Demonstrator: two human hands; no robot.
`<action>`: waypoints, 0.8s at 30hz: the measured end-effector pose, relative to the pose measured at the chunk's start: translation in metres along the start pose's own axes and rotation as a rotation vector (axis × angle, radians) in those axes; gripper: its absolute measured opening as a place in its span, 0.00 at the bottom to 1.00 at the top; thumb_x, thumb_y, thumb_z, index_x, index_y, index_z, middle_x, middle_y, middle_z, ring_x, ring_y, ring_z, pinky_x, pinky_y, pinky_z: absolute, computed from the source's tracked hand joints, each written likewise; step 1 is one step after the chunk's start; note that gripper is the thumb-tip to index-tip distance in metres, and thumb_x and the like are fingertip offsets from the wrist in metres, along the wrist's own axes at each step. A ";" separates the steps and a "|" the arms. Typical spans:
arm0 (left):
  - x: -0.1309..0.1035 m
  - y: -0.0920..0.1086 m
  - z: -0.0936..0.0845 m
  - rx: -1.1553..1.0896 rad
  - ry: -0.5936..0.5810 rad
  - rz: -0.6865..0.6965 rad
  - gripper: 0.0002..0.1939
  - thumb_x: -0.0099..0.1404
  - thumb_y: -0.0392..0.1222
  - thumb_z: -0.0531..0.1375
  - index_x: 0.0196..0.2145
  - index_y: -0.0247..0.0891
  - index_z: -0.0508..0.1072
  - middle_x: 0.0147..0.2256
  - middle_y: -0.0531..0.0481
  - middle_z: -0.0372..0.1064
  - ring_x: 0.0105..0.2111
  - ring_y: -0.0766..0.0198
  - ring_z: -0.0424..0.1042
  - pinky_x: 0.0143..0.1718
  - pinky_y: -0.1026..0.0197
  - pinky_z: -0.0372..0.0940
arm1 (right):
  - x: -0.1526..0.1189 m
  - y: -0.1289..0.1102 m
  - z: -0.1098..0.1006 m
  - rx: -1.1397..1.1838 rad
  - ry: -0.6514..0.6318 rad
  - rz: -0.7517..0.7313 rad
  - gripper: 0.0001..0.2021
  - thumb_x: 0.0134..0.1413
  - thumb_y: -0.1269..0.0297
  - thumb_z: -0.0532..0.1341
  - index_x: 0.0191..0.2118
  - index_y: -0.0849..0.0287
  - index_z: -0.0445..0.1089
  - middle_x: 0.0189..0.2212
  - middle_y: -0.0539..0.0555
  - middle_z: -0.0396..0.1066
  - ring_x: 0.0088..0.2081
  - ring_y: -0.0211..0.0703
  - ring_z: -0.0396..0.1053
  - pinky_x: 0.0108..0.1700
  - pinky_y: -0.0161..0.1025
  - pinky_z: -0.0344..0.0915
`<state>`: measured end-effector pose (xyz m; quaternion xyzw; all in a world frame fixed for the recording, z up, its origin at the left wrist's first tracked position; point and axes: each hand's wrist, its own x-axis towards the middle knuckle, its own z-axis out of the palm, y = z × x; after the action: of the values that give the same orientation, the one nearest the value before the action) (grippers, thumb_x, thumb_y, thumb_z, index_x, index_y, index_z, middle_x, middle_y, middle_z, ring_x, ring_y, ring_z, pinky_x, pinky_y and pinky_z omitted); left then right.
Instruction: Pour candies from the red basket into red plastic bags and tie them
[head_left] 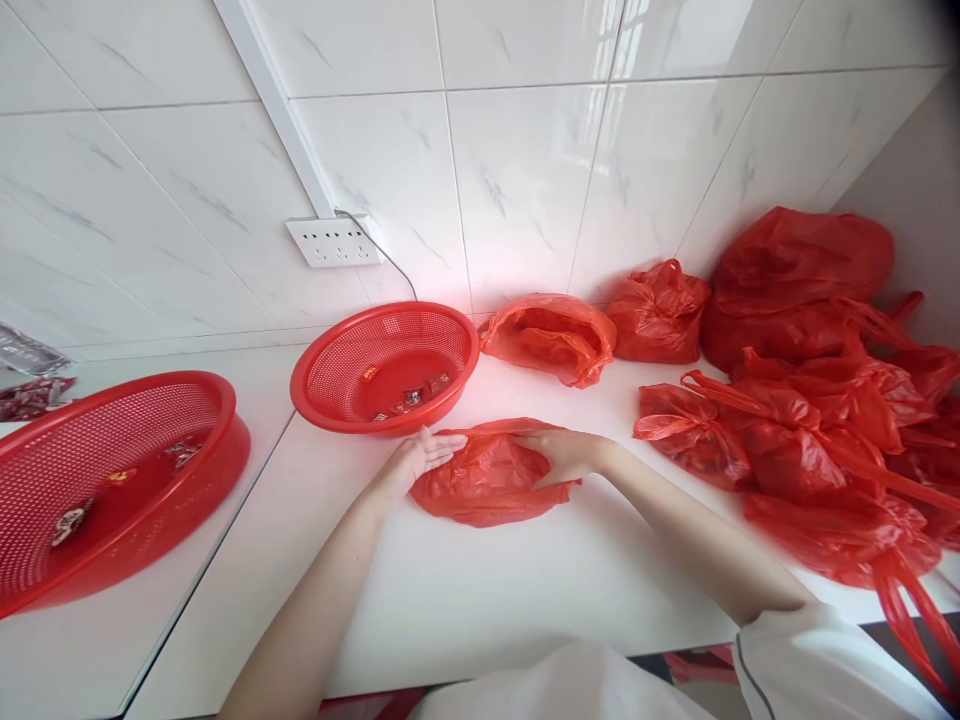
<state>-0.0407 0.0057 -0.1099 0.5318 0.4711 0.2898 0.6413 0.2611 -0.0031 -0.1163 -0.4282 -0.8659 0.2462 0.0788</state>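
White counter before us, set against a marbled tile wall. Just in front of the perforated red basket, which holds small packets, lies a red plastic bag. The left hand rests unclenched, fingers straight, at its left edge; the right hand spreads at its right side, likewise ungripping, presumably to widen the mouth. Filled bags crowd the right end, perhaps grouped out of the way.

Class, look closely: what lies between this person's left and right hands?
In the head view, a red bag lies on the white counter between the left hand and the right hand.
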 end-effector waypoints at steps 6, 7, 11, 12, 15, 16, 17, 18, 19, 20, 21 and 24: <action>0.005 0.030 -0.006 -0.620 0.316 -0.290 0.37 0.66 0.64 0.48 0.44 0.22 0.73 0.35 0.29 0.76 0.28 0.56 0.78 0.23 0.65 0.71 | 0.005 -0.028 -0.022 0.014 -0.025 -0.241 0.19 0.61 0.57 0.59 0.56 0.53 0.70 0.50 0.53 0.75 0.51 0.49 0.71 0.60 0.49 0.59; 0.007 0.032 -0.005 -0.682 0.315 -0.256 0.30 0.68 0.57 0.50 0.45 0.22 0.72 0.36 0.28 0.76 0.30 0.56 0.79 0.25 0.65 0.72 | 0.005 -0.037 -0.028 0.025 -0.023 -0.269 0.19 0.61 0.58 0.59 0.56 0.52 0.70 0.47 0.53 0.76 0.48 0.48 0.73 0.56 0.47 0.63; 0.014 0.024 0.003 -0.786 0.443 -0.020 0.12 0.62 0.32 0.52 0.39 0.26 0.73 0.35 0.36 0.77 0.36 0.56 0.79 0.38 0.59 0.75 | 0.002 -0.068 -0.054 0.072 0.064 -0.331 0.16 0.62 0.61 0.58 0.54 0.52 0.71 0.47 0.53 0.76 0.44 0.46 0.74 0.45 0.41 0.68; 0.015 0.020 0.005 -0.783 0.485 0.015 0.11 0.60 0.29 0.52 0.37 0.28 0.73 0.33 0.39 0.77 0.35 0.58 0.78 0.38 0.59 0.75 | 0.001 -0.073 -0.060 0.079 0.103 -0.345 0.16 0.62 0.61 0.58 0.54 0.53 0.71 0.47 0.53 0.75 0.45 0.46 0.73 0.46 0.42 0.67; 0.014 0.010 0.011 -0.738 0.512 0.056 0.09 0.56 0.27 0.53 0.31 0.29 0.73 0.30 0.42 0.76 0.32 0.60 0.77 0.36 0.59 0.75 | 0.001 -0.078 -0.072 0.108 0.183 -0.385 0.17 0.62 0.63 0.58 0.55 0.54 0.69 0.47 0.55 0.74 0.45 0.46 0.72 0.47 0.42 0.67; 0.013 0.008 0.013 -0.723 0.504 0.067 0.07 0.55 0.27 0.55 0.29 0.30 0.73 0.29 0.43 0.76 0.32 0.60 0.77 0.35 0.59 0.75 | 0.001 -0.078 -0.075 0.119 0.198 -0.391 0.17 0.62 0.63 0.58 0.55 0.54 0.69 0.47 0.55 0.74 0.45 0.46 0.72 0.47 0.42 0.67; 0.012 0.007 0.015 -0.711 0.502 0.079 0.05 0.54 0.27 0.56 0.26 0.30 0.72 0.28 0.44 0.75 0.31 0.60 0.77 0.35 0.59 0.75 | 0.001 -0.076 -0.077 0.129 0.211 -0.392 0.16 0.62 0.64 0.58 0.55 0.54 0.69 0.47 0.55 0.74 0.45 0.46 0.72 0.47 0.42 0.67; 0.011 0.005 0.017 -0.703 0.503 0.094 0.04 0.53 0.28 0.57 0.24 0.31 0.71 0.26 0.45 0.74 0.31 0.60 0.76 0.35 0.58 0.75 | 0.002 -0.074 -0.078 0.136 0.220 -0.387 0.16 0.62 0.64 0.59 0.54 0.54 0.69 0.46 0.55 0.74 0.45 0.46 0.72 0.47 0.42 0.68; 0.010 0.004 0.019 -0.695 0.500 0.111 0.04 0.52 0.28 0.58 0.23 0.32 0.70 0.26 0.47 0.74 0.31 0.60 0.76 0.35 0.58 0.75 | 0.003 -0.071 -0.078 0.135 0.226 -0.379 0.15 0.62 0.64 0.59 0.53 0.54 0.69 0.46 0.55 0.74 0.45 0.46 0.72 0.47 0.42 0.68; 0.010 0.003 0.021 -0.688 0.491 0.127 0.03 0.51 0.30 0.59 0.22 0.32 0.70 0.26 0.47 0.74 0.32 0.60 0.76 0.35 0.58 0.75 | 0.003 -0.068 -0.078 0.127 0.232 -0.367 0.14 0.62 0.65 0.59 0.52 0.55 0.70 0.45 0.55 0.74 0.45 0.46 0.72 0.47 0.42 0.68; 0.009 0.002 0.023 -0.681 0.476 0.140 0.01 0.50 0.31 0.61 0.22 0.32 0.71 0.27 0.47 0.74 0.32 0.59 0.75 0.35 0.57 0.75 | 0.004 -0.064 -0.077 0.112 0.237 -0.353 0.13 0.62 0.65 0.59 0.51 0.55 0.70 0.45 0.55 0.74 0.45 0.46 0.72 0.48 0.43 0.68; 0.009 -0.001 0.030 -0.665 0.420 0.167 0.05 0.48 0.35 0.63 0.27 0.32 0.74 0.32 0.47 0.76 0.35 0.57 0.75 0.36 0.56 0.74 | 0.008 -0.052 -0.074 0.050 0.259 -0.277 0.12 0.63 0.64 0.57 0.51 0.55 0.70 0.46 0.55 0.74 0.46 0.47 0.72 0.49 0.45 0.69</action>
<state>-0.0104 0.0010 -0.1135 0.2610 0.4274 0.5800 0.6425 0.2451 0.0029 -0.0274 -0.3307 -0.8929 0.1970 0.2335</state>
